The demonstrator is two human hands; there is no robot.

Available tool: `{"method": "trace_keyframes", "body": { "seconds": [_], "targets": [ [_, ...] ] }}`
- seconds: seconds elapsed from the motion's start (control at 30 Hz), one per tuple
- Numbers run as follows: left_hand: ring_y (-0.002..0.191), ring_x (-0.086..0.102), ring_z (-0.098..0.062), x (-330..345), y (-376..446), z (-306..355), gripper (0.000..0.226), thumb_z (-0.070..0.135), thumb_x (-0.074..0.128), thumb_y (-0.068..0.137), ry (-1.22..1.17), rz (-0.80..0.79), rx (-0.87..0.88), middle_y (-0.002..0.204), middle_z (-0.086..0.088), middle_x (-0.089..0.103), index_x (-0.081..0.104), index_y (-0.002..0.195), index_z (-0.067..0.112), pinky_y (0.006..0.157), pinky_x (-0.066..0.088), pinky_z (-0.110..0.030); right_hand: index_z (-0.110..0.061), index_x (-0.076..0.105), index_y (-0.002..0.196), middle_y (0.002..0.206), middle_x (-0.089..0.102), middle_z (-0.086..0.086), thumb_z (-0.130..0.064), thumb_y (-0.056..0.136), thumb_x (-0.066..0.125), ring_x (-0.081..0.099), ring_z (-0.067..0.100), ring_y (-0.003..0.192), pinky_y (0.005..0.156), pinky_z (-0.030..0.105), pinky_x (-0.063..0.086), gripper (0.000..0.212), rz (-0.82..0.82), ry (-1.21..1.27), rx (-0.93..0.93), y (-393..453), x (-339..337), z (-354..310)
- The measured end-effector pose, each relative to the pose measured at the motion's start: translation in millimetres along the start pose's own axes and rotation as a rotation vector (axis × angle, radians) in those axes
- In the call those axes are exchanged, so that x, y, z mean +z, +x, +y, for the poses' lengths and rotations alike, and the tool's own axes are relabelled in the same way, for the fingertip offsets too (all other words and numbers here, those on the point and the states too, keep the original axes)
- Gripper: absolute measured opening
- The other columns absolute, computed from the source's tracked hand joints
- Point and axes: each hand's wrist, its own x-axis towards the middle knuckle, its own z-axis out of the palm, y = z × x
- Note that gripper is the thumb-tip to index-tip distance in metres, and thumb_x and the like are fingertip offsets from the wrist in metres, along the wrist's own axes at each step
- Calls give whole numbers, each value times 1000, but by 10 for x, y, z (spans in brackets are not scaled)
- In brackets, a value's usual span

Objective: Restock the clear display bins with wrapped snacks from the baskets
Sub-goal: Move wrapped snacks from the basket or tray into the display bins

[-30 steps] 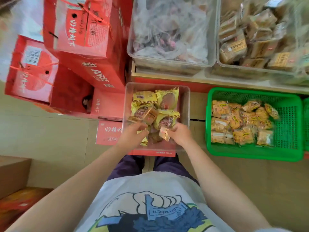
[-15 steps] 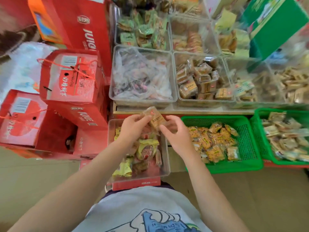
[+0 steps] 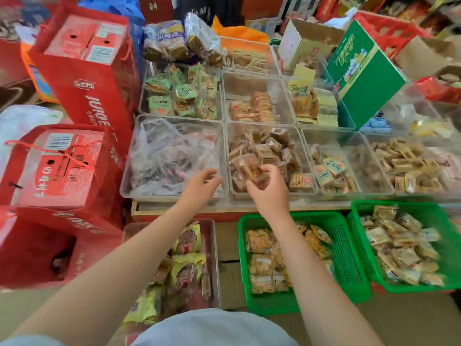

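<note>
Head view, near to far. At 6 o'clock, a pale shirt (image 3: 214,328) fills the bottom edge. Both forearms reach forward from it. Beneath the left forearm, at 7 o'clock, sits a clear tub (image 3: 215,258) holding yellow-wrapped snacks (image 3: 187,268). At 5 o'clock, a green basket (image 3: 346,258) holds orange-wrapped snacks (image 3: 259,242); touching its right side at 4 o'clock, a second green basket (image 3: 441,213) holds pale wrapped snacks (image 3: 401,248).

Left hand (image 3: 199,188): fingers loosely curled, grasping nothing, hovering over the front rim of the clear display bin (image 3: 174,196) at 11 o'clock, which contains crumpled clear plastic bags (image 3: 172,151).

Right hand (image 3: 270,191): fingers closed around a brown wrapped snack (image 3: 252,171), held above the front part of the centre display bin (image 3: 306,156) at 12 o'clock. That bin is partly full of similar brown wrapped squares (image 3: 272,143).

At 1 to 2 o'clock, further clear bins (image 3: 349,136) hold tan wrapped snacks, blurred. Behind, at 12 o'clock, the back row of bins (image 3: 222,96) holds green-labelled packets (image 3: 184,93) and orange-brown biscuits (image 3: 259,106).

At 9 to 10 o'clock, red gift boxes (image 3: 62,168) are stacked beside the bins. At 1 o'clock, a green carton (image 3: 361,78) stands tilted on the bins.
</note>
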Motion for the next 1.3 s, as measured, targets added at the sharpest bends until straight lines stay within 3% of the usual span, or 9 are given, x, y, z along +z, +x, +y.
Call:
{"method": "trace_keyframes", "body": {
  "seconds": [0.17,0.23,0.3,0.5,0.8,0.97,1.1,1.2,1.3],
  "targets": [
    [151,19,-22,23,384,-605,77,60,47,97,764,-64,-15,165,-3,19,20,158,22,121,17,-48,-17,50,130,125,52,0,-25,93,67,51,13,100,73,19,40,41,-7,-109,33,885,-5,49],
    [153,11,-20,51,397,-759,80,69,34,96,901,-55,-16,167,0,14,15,159,24,123,10,-47,-17,53,127,121,47,-1,-21,93,66,48,12,94,64,14,32,36,-9,-181,-2,1225,66,-25],
    [154,7,-18,76,384,-817,79,73,25,95,958,-39,-4,167,3,13,15,159,27,124,8,-45,-17,55,125,124,48,2,-18,92,66,51,17,101,73,20,38,35,9,-237,-54,1523,182,-77],
    [154,6,-16,69,400,-824,78,74,22,95,953,-40,-13,166,5,16,18,159,30,123,7,-46,-13,60,122,141,42,7,-13,90,66,49,27,124,95,37,50,32,-125,-468,-164,1847,532,-42],
    [154,6,-17,37,350,-813,72,66,26,99,886,-46,29,166,3,19,19,158,27,123,4,-43,-15,65,106,113,50,2,-12,94,58,55,18,93,75,29,45,15,-10,-286,-209,827,533,70],
    [154,11,-25,-186,-301,-1227,61,27,57,97,638,201,226,165,-7,21,35,152,15,124,7,-39,-14,67,100,88,63,-4,-10,95,56,58,16,79,71,32,47,12,-164,-118,-100,-261,877,186],
    [145,30,-31,-478,-1039,-1943,57,10,62,90,439,321,-69,157,-14,34,44,144,4,119,29,-45,-20,66,100,81,63,-9,-15,98,55,60,15,74,70,35,50,12,-456,-133,120,-1031,1442,404],
    [142,32,-31,-622,-1484,-2515,62,16,60,93,422,211,-327,157,-13,32,36,150,8,114,32,-44,-21,62,116,106,66,-1,-21,100,55,62,18,95,81,34,51,18,-772,-242,252,-1449,1905,541],
    [148,24,-31,-735,-1775,-2934,74,33,56,97,507,28,-451,163,-12,20,18,159,18,117,29,-48,-20,45,142,120,58,-1,-22,98,59,58,17,90,75,33,48,46,-895,-306,288,-1735,2346,679]
  ]
}}
